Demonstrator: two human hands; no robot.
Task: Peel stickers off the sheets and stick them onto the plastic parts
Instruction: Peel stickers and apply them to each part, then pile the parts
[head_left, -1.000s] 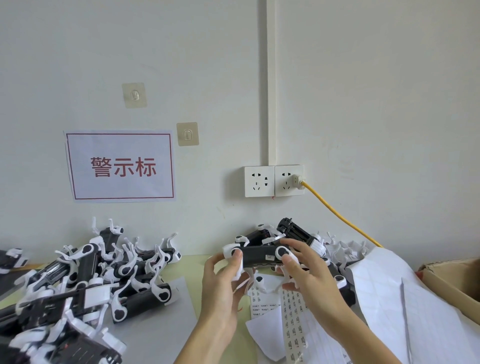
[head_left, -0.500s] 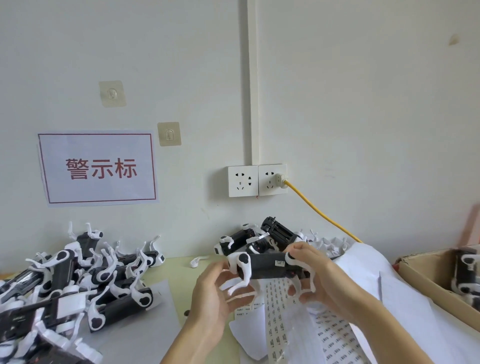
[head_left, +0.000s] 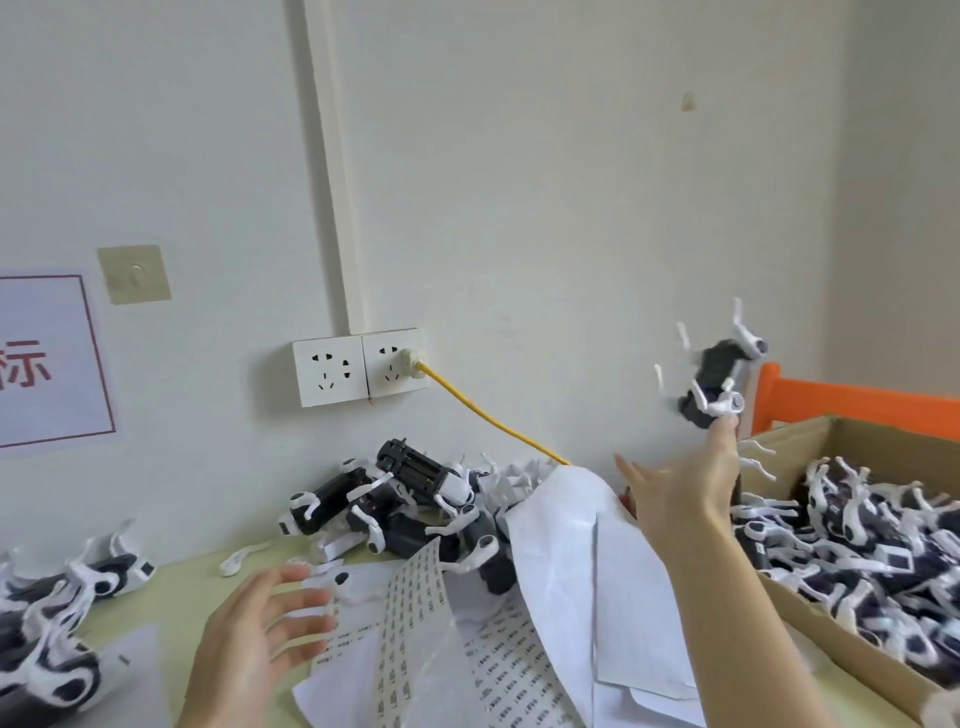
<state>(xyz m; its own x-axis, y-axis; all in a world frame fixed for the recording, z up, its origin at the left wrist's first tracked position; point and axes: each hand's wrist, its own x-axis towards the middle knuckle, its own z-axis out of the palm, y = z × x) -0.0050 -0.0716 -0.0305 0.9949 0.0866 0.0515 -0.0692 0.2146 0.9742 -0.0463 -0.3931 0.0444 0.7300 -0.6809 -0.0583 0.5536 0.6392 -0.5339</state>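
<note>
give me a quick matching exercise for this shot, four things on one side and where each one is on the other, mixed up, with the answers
Things:
1. plastic part
2. yellow cable
3. cardboard box
4. sticker sheets

Places:
A. plugged into the wall socket
B. lying on the table between the two hands
C. in the air above the fingertips of the right hand
D. at the right, full of black and white parts

Pairs: 1-C, 2-A, 3-D, 4-B

The left hand is open, holding nothing.

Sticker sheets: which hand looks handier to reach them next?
Probably the left hand: it hovers open beside the sticker sheets. The right hand is stretched toward the cardboard box, by an airborne plastic part.
</note>
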